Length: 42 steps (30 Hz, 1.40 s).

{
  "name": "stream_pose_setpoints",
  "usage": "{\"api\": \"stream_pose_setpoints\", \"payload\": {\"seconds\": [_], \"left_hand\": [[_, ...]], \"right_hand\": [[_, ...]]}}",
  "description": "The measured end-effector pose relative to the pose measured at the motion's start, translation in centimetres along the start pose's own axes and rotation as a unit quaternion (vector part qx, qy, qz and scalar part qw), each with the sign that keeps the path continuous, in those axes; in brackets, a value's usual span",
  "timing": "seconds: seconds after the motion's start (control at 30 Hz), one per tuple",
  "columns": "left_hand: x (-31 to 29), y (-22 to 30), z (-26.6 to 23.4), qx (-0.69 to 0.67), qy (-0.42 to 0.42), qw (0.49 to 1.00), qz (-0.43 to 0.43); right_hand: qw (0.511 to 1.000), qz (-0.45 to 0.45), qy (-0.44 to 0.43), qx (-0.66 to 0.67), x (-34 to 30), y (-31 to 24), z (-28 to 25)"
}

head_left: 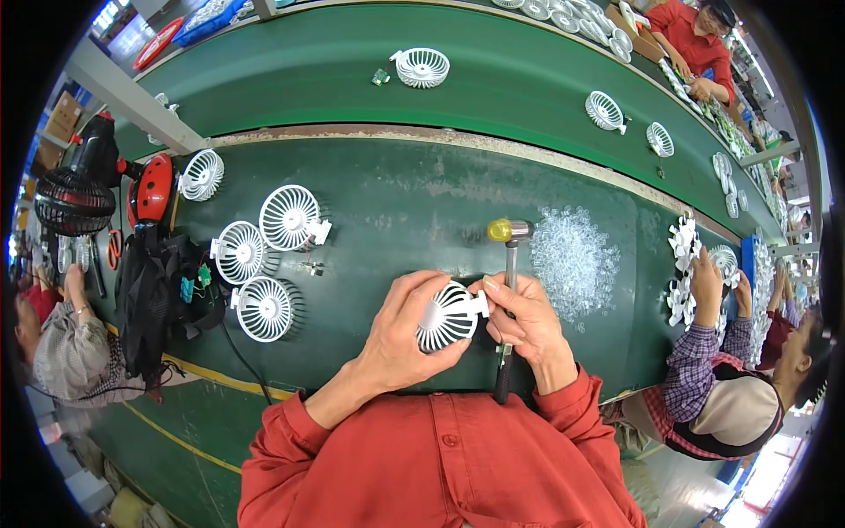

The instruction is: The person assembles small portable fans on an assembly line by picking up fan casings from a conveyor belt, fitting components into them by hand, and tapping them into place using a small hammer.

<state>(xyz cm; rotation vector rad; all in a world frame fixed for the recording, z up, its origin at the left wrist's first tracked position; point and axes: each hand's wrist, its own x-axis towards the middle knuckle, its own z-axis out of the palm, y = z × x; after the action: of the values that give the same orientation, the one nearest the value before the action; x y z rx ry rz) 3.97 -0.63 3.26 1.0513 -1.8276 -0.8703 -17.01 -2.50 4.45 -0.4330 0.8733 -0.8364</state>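
My left hand (401, 327) is closed around a white round fan housing (449, 315) with ribbed slots, its short neck pointing right. My right hand (526, 321) is pinched beside that neck, its fingertips at or almost touching it; whatever they hold is too small to make out. Under the right hand lies a mallet (511, 264) with a yellow tip and dark grip, its head away from me. A spread pile of small clear plastic pieces (574, 264) is right of the mallet. Three more fan housings (290, 217) rest to the left, with a small metal part (311, 267) near them.
Beyond the table edge, a green conveyor belt (510, 88) carries several fan housings (422, 68) and a small circuit board (380, 77). A black bag (151, 308), a red case (154, 189) and a black desk fan (75, 198) crowd the left. Co-workers sit left and right; one's hand (706, 286) handles white parts.
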Motion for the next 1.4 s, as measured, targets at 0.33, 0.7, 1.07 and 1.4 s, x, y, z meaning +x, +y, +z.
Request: {"api": "stream_pose_setpoints", "payload": {"seconds": [0.33, 0.7, 1.07, 1.4], "left_hand": [[0.4, 0.1, -0.5, 0.058, 0.002, 0.998, -0.007], [0.5, 0.6, -0.4, 0.134, 0.047, 0.990, 0.013], [1.1, 0.2, -2.4, -0.175, -0.098, 0.946, -0.255], [10.8, -1.2, -6.6, 0.234, 0.075, 0.969, 0.007]], "right_hand": [[0.854, -0.205, 0.142, -0.456, -1.4, 0.9, 2.2], [0.908, -0.111, 0.163, -0.369, -2.4, 0.8, 2.6], [0.875, -0.198, 0.184, -0.402, -2.1, 0.5, 2.2], [0.823, -0.294, 0.241, -0.421, -1.0, -0.5, 2.2]]}}
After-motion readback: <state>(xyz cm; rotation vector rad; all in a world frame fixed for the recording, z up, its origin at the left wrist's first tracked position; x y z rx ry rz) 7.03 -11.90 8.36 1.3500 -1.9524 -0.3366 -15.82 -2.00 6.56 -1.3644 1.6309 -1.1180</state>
